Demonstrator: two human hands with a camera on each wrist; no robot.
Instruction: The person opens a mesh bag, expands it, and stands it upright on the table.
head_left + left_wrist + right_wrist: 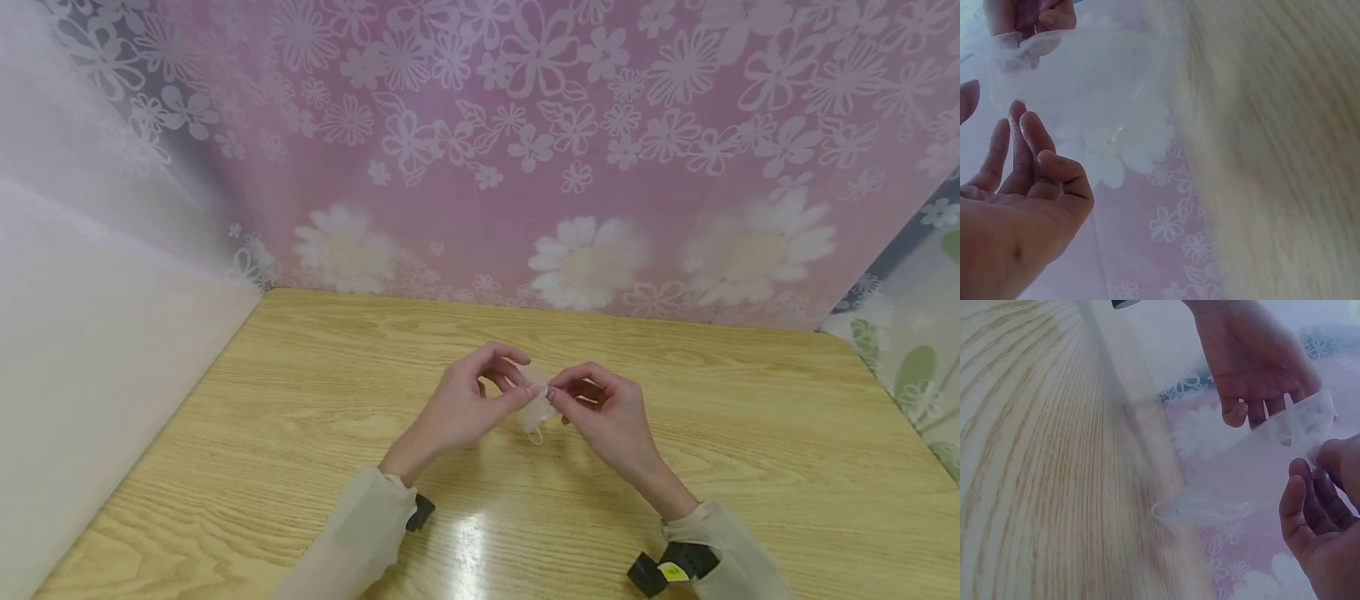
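A small, sheer white pouch (537, 410) hangs above the wooden table between both hands, a thin loop at its lower end. In the right wrist view the loop (1164, 511) trails toward the table side. My right hand (611, 417) pinches the pouch's upper edge between thumb and forefinger. Close to that pinch is the left hand (472, 400), its thumb tip against the pouch. In the left wrist view, the left fingers (1021, 147) reach up to the thin material with a gap between them and the thumb. Fingertips show blurrily through the pouch (1241, 469).
The wooden table (300, 375) lies under both forearms. Behind it hangs a pink floral curtain (465, 192), with a pale sheet (112, 333) along the left side and more floral cloth (915, 367) at right. A black wrist device (667, 567) sits at the right cuff.
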